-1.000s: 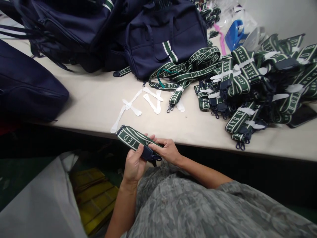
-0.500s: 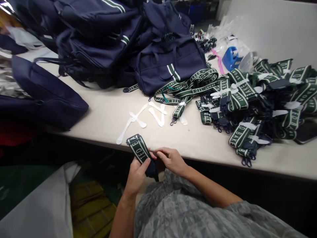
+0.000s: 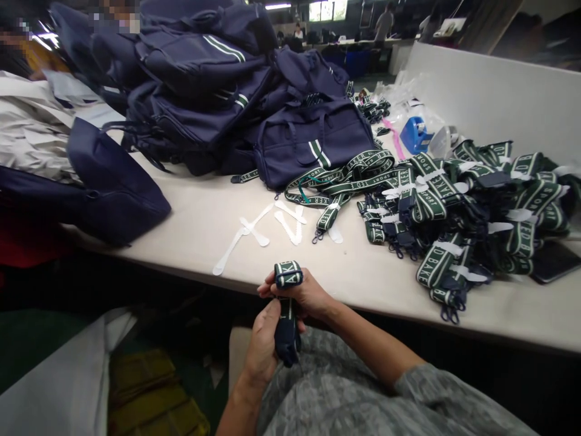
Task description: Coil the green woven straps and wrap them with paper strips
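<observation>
A folded green webbing strap (image 3: pixel 288 275) with white lettering and a navy lower part stands upright in front of me, just off the table's front edge. My left hand (image 3: pixel 264 338) is closed round its lower part, thumb on the lettered face. Wrapped across the middle of the bundle, my right hand (image 3: pixel 312 295) is closed on it too, and some of its fingers are hidden behind the strap. White paddle-shaped strips (image 3: pixel 254 233) lie on the table beyond my hands. Close by, one bundled strap (image 3: pixel 327 218) has a white strip round it.
Many bundled straps (image 3: pixel 431 203) are heaped at the right, beside a dark phone (image 3: pixel 556 261). Navy bags (image 3: pixel 313 142) are piled at the back, another navy bag (image 3: pixel 113 181) lies at left. A blue tape dispenser (image 3: pixel 416 134) stands near the white partition (image 3: pixel 499 97).
The strap has turned from leaning left to nearly upright and moved a little right. My right hand has gone from beside it to round its middle. The view has tilted up.
</observation>
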A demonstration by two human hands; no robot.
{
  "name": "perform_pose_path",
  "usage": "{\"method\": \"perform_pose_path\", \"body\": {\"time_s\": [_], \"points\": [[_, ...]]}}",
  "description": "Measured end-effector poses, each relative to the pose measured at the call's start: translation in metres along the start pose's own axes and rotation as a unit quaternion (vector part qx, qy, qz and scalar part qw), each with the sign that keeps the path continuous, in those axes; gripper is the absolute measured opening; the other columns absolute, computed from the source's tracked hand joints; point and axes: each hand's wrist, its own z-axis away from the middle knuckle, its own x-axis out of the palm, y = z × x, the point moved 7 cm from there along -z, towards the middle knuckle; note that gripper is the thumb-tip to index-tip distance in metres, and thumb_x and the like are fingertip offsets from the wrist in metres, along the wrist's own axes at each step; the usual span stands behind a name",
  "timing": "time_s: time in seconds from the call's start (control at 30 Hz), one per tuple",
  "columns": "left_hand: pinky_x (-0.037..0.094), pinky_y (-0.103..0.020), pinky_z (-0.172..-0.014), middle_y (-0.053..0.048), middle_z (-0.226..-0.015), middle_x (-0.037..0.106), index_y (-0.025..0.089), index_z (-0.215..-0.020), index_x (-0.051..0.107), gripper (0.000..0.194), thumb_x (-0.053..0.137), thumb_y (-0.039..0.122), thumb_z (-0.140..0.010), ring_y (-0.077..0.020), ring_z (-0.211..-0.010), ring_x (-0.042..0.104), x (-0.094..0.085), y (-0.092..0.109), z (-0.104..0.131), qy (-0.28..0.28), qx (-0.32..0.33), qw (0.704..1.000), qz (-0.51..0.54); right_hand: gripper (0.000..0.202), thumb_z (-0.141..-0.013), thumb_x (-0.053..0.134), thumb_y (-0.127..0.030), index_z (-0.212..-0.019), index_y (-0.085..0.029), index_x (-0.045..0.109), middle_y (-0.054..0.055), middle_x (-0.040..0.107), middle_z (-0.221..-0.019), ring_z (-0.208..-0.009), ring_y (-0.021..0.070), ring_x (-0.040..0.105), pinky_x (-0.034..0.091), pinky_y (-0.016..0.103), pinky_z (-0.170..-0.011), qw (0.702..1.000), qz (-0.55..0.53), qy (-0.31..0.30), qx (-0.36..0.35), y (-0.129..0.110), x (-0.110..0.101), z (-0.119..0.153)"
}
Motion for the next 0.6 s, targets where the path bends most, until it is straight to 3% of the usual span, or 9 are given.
{"method": "perform_pose_path", "body": {"time_s": [0.1, 0.2, 0.27, 0.37, 0.43, 0.47, 0.53, 0.6], "points": [[0.048, -0.025, -0.051, -0.004, -0.062, 0.065, 0.015, -0.094, 0.063, 0.049, 0.075, 0.060, -0.077, -0.0164, -0.052, 0.060, -0.005, 0.005, -0.002, 0.021, 0.024, 0.999, 0.020, 0.042, -0.065, 0.088, -0.037, -0.095, -0.013, 0.070, 0.013, 0.076, -0.100, -0.092, 0.0261, 0.073, 0.056, 0.025, -0.060, 0.999, 0.031, -0.021, 0.017, 0.005, 0.008, -0.007], [0.043, -0.020, -0.048, -0.003, -0.066, 0.066, 0.016, -0.094, 0.064, 0.042, 0.072, 0.055, -0.082, -0.0115, -0.050, 0.055, -0.011, 0.008, -0.004, 0.029, 0.044, 0.998, -0.014, 0.047, -0.065, 0.088, -0.038, -0.101, -0.014, 0.069, 0.015, 0.074, -0.108, -0.097, 0.0274, 0.072, 0.046, 0.018, -0.045, 0.999, -0.002, -0.020, 0.044, 0.019, 0.006, -0.015], [0.040, -0.019, -0.047, -0.004, -0.066, 0.066, 0.016, -0.095, 0.066, 0.041, 0.068, 0.055, -0.085, -0.0100, -0.050, 0.053, -0.019, 0.010, -0.002, 0.045, 0.065, 0.995, -0.053, 0.050, -0.065, 0.089, -0.038, -0.103, -0.014, 0.068, 0.015, 0.073, -0.111, -0.098, 0.0256, 0.072, 0.047, 0.017, -0.048, 0.998, -0.038, -0.024, 0.054, 0.027, 0.002, -0.023], [0.039, -0.019, -0.047, -0.003, -0.063, 0.064, 0.016, -0.094, 0.068, 0.042, 0.064, 0.057, -0.087, -0.0110, -0.050, 0.052, -0.038, 0.009, 0.008, 0.075, 0.088, 0.985, -0.125, 0.057, -0.066, 0.088, -0.044, -0.109, -0.013, 0.067, 0.015, 0.074, -0.109, -0.092, 0.0223, 0.072, 0.055, 0.024, -0.064, 0.990, -0.007, -0.112, 0.082, 0.034, -0.001, -0.036], [0.038, -0.020, -0.044, -0.003, -0.060, 0.063, 0.016, -0.091, 0.069, 0.045, 0.064, 0.060, -0.085, -0.0114, -0.047, 0.048, -0.056, 0.005, 0.017, 0.107, 0.087, 0.978, -0.159, 0.060, -0.072, 0.083, -0.050, -0.115, -0.011, 0.067, 0.015, 0.073, -0.108, -0.091, 0.0209, 0.071, 0.057, 0.028, -0.075, 0.979, 0.087, -0.160, 0.086, 0.030, -0.009, -0.049], [0.036, -0.020, -0.042, -0.003, -0.058, 0.062, 0.016, -0.090, 0.069, 0.047, 0.065, 0.063, -0.083, -0.0113, -0.045, 0.046, -0.068, 0.002, 0.022, 0.130, 0.084, 0.973, -0.168, 0.058, -0.079, 0.076, -0.053, -0.119, -0.012, 0.067, 0.014, 0.073, -0.109, -0.092, 0.0199, 0.071, 0.057, 0.029, -0.079, 0.971, 0.164, -0.153, 0.077, 0.025, -0.017, -0.060], [0.034, -0.020, -0.038, -0.003, -0.057, 0.061, 0.017, -0.090, 0.068, 0.051, 0.067, 0.067, -0.079, -0.0113, -0.043, 0.043, -0.091, -0.001, 0.030, 0.179, 0.084, 0.965, -0.174, 0.047, -0.094, 0.060, -0.051, -0.121, -0.014, 0.067, 0.012, 0.073, -0.112, -0.094, 0.0186, 0.071, 0.056, 0.030, -0.082, 0.934, 0.347, -0.075, 0.042, 0.008, -0.038, -0.087], [0.035, -0.020, -0.037, -0.003, -0.058, 0.062, 0.017, -0.094, 0.068, 0.055, 0.067, 0.070, -0.077, -0.0119, -0.044, 0.044, -0.108, -0.002, 0.035, 0.205, 0.088, 0.956, -0.188, 0.034, -0.100, 0.053, -0.039, -0.116, -0.014, 0.069, 0.012, 0.072, -0.116, -0.102, 0.0203, 0.069, 0.054, 0.032, -0.090, 0.870, 0.493, 0.019, 0.012, -0.011, -0.052, -0.116]]}}
